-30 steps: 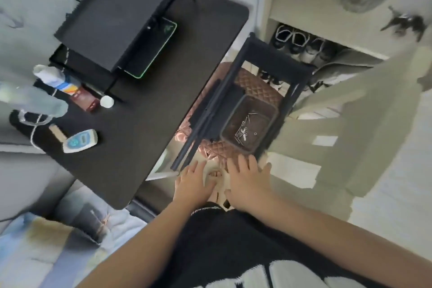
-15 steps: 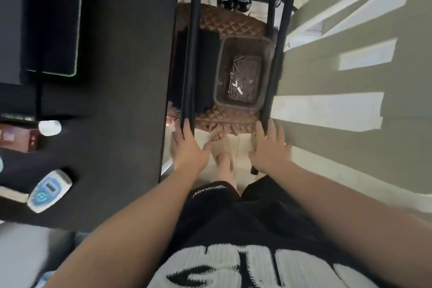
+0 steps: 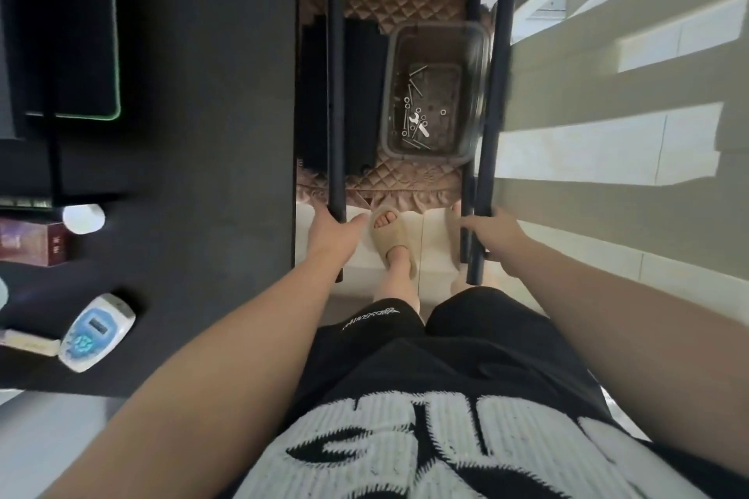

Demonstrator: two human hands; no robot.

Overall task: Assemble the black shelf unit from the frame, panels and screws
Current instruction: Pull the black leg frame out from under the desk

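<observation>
The black desk (image 3: 210,174) carries a blue-and-white device (image 3: 96,330), a maroon box (image 3: 32,243) and a white cap (image 3: 84,218) toward its left side, while right of the desk a quilted brown cushion (image 3: 405,4) bears black panels (image 3: 360,93) and a clear tub (image 3: 389,93) of screws (image 3: 417,122).

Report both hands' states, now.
Left hand: closed, fingers gripping the left black metal frame post.
Right hand: closed, fingers gripping the right black metal frame post.

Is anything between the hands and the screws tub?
Only the frame that the left hand and right hand hold: its right rail crosses the right edge of the tub. Between the rails the screws lie uncovered.
</observation>
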